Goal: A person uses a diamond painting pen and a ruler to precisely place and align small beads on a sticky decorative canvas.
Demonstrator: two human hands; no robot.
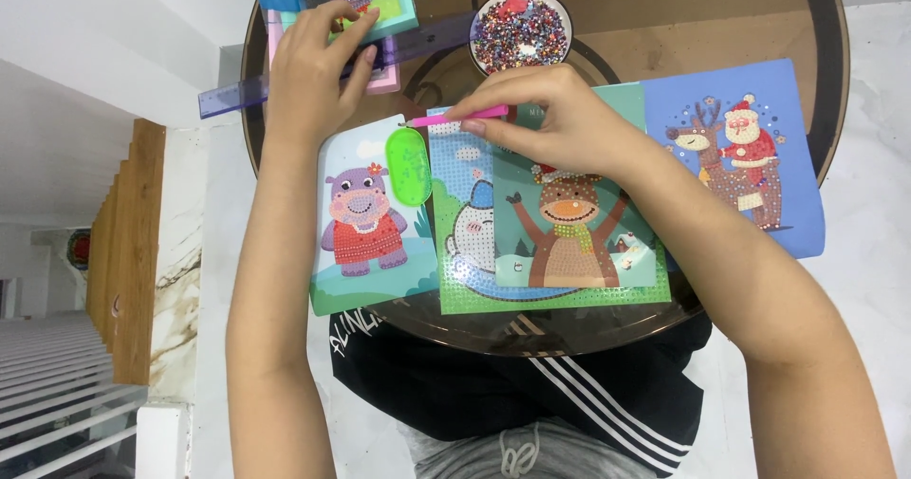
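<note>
- Head view: right hand (560,119) pinches a pink pen (460,116) between thumb and fingertips, tip pointing left over the cards.
- Pen looks light, stiff and thin; best held near its middle, as here.
- Left hand (313,71) presses a blue ruler (228,96) flat, fingers together, near the bead bowl (521,31).
- Beads look tiny, apt to scatter.
- Green tray (409,165) lies on the hippo card (365,223).

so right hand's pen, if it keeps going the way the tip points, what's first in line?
The right hand holds the pink pen with its tip pointing toward the person's left. First in that line looks like the green oval tray just below the tip, then the left hand; depth is unclear.
</note>
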